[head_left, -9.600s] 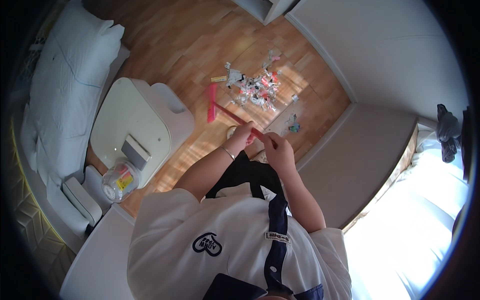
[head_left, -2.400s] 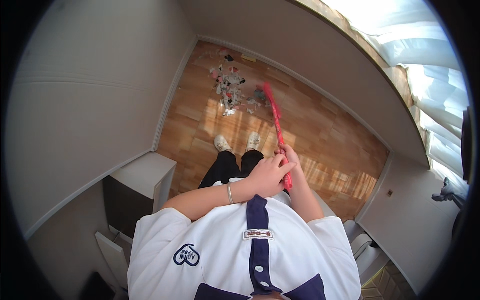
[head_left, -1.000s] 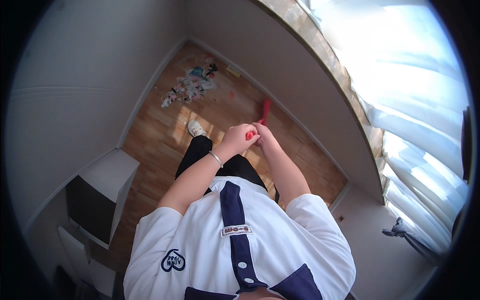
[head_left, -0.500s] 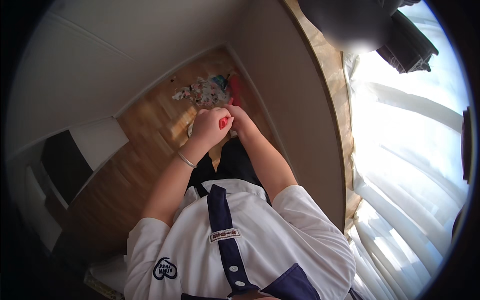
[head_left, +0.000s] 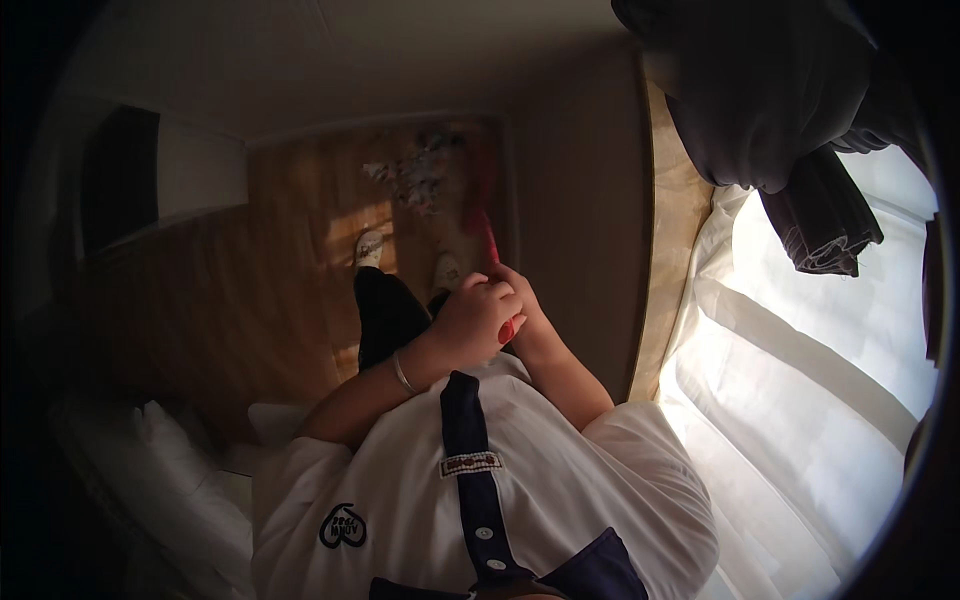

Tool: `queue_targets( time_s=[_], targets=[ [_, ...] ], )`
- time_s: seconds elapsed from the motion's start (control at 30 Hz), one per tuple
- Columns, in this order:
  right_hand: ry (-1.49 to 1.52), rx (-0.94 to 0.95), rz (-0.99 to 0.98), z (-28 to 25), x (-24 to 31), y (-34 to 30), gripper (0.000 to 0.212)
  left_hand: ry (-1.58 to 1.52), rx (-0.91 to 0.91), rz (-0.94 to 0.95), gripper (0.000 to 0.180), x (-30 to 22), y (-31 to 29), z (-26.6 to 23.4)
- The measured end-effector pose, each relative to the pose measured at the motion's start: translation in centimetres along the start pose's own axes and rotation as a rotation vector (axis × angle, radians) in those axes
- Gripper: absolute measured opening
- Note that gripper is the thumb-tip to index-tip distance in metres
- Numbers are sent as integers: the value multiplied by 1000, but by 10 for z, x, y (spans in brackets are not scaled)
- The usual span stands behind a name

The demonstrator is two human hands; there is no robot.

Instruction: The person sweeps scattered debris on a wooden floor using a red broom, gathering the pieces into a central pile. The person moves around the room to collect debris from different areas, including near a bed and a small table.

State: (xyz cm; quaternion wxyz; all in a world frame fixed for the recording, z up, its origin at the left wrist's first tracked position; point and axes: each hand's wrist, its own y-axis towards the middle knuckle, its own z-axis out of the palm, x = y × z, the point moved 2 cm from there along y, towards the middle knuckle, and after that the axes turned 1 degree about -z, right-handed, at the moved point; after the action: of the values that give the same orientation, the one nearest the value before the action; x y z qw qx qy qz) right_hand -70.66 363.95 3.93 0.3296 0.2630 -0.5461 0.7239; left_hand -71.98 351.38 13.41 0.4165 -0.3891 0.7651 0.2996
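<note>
Both my hands are wrapped round the handle of a red broom (head_left: 490, 242), close together in front of my waist. My left hand (head_left: 475, 322), with a silver bangle at its wrist, is shut over the handle's end, whose red tip shows by the fingers. Against it, my right hand (head_left: 522, 302) closes round the handle, its fingers partly hidden. The handle slants down and away to a dim, blurred red head near the wall's foot. Beside that head lies a heap of torn light scraps (head_left: 410, 172) on the wooden floor.
My shoes (head_left: 369, 246) stand on the wood floor (head_left: 290, 270). Pale walls meet beyond the scraps, and a panel (head_left: 575, 210) rises at the right. A sheer white curtain (head_left: 770, 400) and dark hanging cloth (head_left: 770, 90) are further right. White bedding-like cloth (head_left: 165, 490) lies lower left.
My hands have come nearer my body and to the right, still gripping the broom. My view has turned, my left leg shows further left, and the room looks darker.
</note>
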Motion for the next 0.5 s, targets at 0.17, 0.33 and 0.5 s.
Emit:
queue_targets(
  time_s=[0.17, 0.33, 0.5],
  targets=[
    [16, 88, 210, -17, -16, 14, 14, 181, -100, -269, 10, 20, -11, 23],
    [-364, 192, -12, -8, 9, 9, 15, 284, -163, -164, 28, -19, -17, 29],
    [-414, 271, 165, 22, 34, -6, 17, -436, -197, -145, 57, -30, -65, 4]
  ],
)
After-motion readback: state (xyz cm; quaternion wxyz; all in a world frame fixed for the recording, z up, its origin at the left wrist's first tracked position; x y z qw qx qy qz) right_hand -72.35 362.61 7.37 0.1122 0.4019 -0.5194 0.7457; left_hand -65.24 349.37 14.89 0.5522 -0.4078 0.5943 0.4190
